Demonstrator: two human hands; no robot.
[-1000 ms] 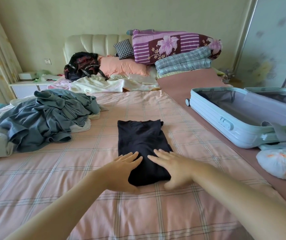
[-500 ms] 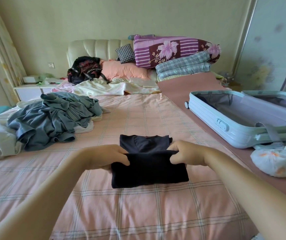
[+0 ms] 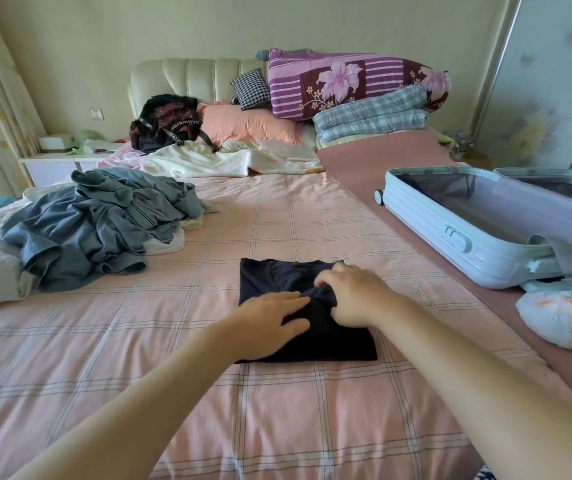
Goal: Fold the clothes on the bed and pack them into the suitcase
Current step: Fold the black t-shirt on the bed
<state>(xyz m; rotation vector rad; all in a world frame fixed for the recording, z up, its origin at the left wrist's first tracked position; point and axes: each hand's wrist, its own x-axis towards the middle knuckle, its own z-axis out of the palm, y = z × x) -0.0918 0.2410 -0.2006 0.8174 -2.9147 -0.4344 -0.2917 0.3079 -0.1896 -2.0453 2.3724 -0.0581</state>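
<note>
While atop bed, shirt under hands.

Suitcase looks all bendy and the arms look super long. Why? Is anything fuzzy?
Head view: its wide-angle lens stretches the edges, so the suitcase bows and the forearms look long; head view: forearms slightly fuzzy near the bottom, folded black garment sharp, light soft, no glare.

Bare-armed left grip, right grip

One folded black garment, one open suitcase right, one grey clothes heap far left, one backpack, one floral quilt, one plaid quilt, one plastic bag.
</note>
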